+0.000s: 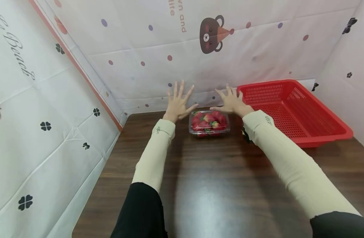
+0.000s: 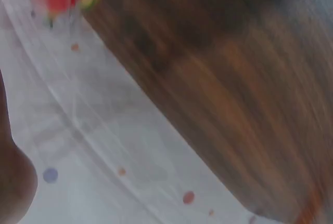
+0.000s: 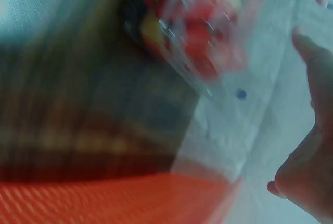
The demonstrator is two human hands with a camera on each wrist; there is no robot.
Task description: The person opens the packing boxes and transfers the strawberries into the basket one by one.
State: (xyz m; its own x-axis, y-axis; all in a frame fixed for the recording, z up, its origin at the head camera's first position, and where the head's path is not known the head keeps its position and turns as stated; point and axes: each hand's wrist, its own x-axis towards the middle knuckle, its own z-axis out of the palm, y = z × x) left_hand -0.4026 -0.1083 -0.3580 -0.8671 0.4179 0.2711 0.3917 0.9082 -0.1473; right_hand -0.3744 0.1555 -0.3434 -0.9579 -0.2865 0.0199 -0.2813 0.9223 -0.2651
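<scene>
A clear plastic box of strawberries [image 1: 209, 123] sits near the back edge of the dark wooden table [image 1: 211, 172]. My left hand [image 1: 177, 105] is at the box's left, fingers spread and straight, its thumb reaching toward the box's upper corner. On the other side my right hand [image 1: 230, 101] is spread as well, its thumb over the box's back right corner. Neither hand grips anything. Blurred strawberries behind clear plastic [image 3: 200, 31] show in the right wrist view, apart from the right fingers [image 3: 312, 57].
A large red plastic basket [image 1: 298, 115] stands at the back right, beside my right forearm. Under that forearm a small dark item [image 1: 246, 135] is partly hidden. Printed white cloth [image 1: 134, 76] hangs behind the table and along both sides.
</scene>
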